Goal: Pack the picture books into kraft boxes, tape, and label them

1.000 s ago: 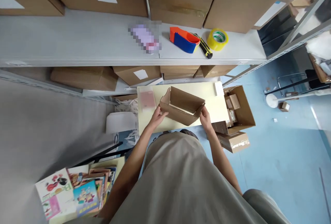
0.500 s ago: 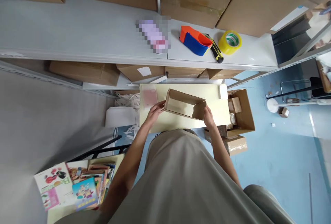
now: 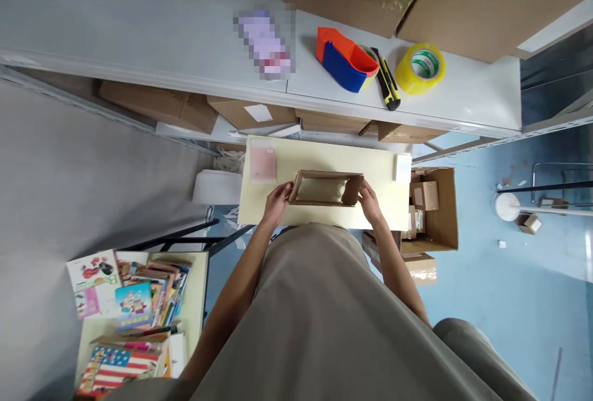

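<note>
A small brown cardboard box (image 3: 324,175) stands open-side up on a pale yellow table (image 3: 319,157). My left hand (image 3: 277,200) grips its left end and my right hand (image 3: 368,199) grips its right end. The table surface shows through the box's inside. A pink flat packet (image 3: 262,164) lies on the table's far left corner, and a small white item (image 3: 402,167) lies at its far right corner.
A grey shelf (image 3: 139,36) above holds an orange-and-blue tape dispenser (image 3: 345,60), a yellow-black utility knife (image 3: 386,80), a yellow tape roll (image 3: 420,68) and large cartons. An open carton of small boxes (image 3: 433,206) sits on the blue floor right. Several books (image 3: 132,308) lie lower left.
Both hands turned the box from tilted with flaps spread to squared up, standing flat on the table. The view shifted slightly downward.
</note>
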The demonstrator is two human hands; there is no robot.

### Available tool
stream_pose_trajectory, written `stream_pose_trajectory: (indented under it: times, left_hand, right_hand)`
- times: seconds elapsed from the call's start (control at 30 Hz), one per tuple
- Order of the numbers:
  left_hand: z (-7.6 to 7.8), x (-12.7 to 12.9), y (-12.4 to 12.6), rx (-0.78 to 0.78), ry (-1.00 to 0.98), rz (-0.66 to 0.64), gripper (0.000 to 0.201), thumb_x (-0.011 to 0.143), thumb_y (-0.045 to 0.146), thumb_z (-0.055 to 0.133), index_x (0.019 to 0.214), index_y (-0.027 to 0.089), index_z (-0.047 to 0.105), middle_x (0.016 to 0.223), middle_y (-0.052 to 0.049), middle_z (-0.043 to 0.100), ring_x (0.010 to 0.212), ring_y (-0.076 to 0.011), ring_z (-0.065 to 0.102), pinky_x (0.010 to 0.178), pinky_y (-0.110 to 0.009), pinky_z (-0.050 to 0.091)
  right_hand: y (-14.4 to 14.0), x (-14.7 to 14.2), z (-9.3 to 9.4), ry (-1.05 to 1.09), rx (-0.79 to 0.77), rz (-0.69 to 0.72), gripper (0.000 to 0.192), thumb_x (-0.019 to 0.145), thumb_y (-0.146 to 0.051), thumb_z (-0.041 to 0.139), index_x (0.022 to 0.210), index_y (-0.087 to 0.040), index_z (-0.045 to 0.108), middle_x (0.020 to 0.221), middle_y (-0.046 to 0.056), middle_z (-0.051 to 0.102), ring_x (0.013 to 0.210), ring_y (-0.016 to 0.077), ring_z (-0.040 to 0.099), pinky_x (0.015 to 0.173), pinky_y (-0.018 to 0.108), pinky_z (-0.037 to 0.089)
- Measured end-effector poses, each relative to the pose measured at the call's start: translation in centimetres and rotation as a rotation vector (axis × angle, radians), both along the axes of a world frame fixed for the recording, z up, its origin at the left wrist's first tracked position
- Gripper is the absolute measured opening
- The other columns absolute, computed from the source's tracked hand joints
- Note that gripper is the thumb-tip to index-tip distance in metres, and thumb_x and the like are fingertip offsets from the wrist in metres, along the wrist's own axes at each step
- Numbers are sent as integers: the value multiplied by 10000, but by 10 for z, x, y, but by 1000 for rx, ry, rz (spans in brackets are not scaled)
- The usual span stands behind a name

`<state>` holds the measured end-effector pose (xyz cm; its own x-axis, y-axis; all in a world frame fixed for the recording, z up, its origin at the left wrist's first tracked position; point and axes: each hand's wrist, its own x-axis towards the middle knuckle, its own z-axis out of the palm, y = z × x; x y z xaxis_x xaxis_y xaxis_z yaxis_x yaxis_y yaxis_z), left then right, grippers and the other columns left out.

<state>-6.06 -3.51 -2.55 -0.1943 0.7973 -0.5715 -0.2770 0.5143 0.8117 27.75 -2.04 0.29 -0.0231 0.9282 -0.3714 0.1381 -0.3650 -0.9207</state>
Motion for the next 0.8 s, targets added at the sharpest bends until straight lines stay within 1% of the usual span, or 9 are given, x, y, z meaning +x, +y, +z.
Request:
stream_pose_trajectory:
  times: [0.1,0.17,0.27,0.33,0.47,0.53,0.6,0.7,0.8]
  left_hand:
    - [9,2,-2,18,-70,-89,876,633,763,1001,1270,189,822,1497,-204,788,1494,-416,689,1272,-533,544]
    - [15,4,-2,6,-86,-169,913,620,721,1039,1335,199,817,1585,-209,741,1564,-424,636,1320,-534,502]
    - [25,9,-5,-57,-45,-273,936,662,745,1026,1411,231,803,1682,-222,666,1642,-440,559,1336,-550,481]
    - [29,9,-12,-126,7,-302,911,736,800,970,1452,266,788,1741,-211,611,1688,-444,500,1319,-565,496]
    - [35,2,-29,-273,9,-297,863,870,891,817,1491,295,757,1800,-200,543,1705,-441,473,1218,-587,588]
    - [37,0,-35,-309,-46,-283,869,890,910,781,1490,284,751,1763,-217,581,1653,-441,541,1166,-593,628]
    - [37,1,-37,-293,-87,-268,854,891,903,785,1470,275,764,1691,-212,654,1590,-425,610,1169,-584,635]
    - [36,10,-33,-223,-89,-232,817,894,886,790,1437,276,793,1643,-171,704,1578,-412,627,1213,-566,621]
    - [33,21,-25,-185,-82,-177,857,939,910,703,1503,268,769,1609,-162,730,1565,-424,641,1216,-599,622]
  right_hand:
    - [-8,10,5,135,-141,-26,736,993,-775,746,1611,-380,685,1744,73,631,1617,373,590,1322,648,520]
    - [-11,14,7,173,-190,5,795,970,-798,794,1631,-372,676,1762,88,615,1646,383,567,1348,663,493]
    - [-6,22,8,150,-177,24,933,960,-862,775,1713,-341,598,1775,134,594,1652,392,564,1365,683,472]
    - [6,27,7,106,-122,1,1016,939,-904,764,1754,-338,548,1821,136,536,1695,393,510,1395,682,432]
    - [41,35,4,68,5,-50,1007,969,-953,663,1780,-376,508,1902,72,417,1777,356,378,1451,640,343]
    - [58,33,3,74,27,-32,953,997,-973,583,1745,-383,558,1890,47,443,1786,348,357,1458,635,322]
    - [69,28,2,83,24,13,919,1011,-994,512,1678,-374,637,1844,43,517,1772,354,381,1451,639,333]
    - [74,17,4,78,23,49,906,1024,-1002,461,1620,-357,688,1789,48,585,1727,352,451,1440,613,373]
    - [64,8,10,67,14,71,932,1028,-1001,451,1651,-342,663,1797,50,575,1714,347,469,1460,583,354]
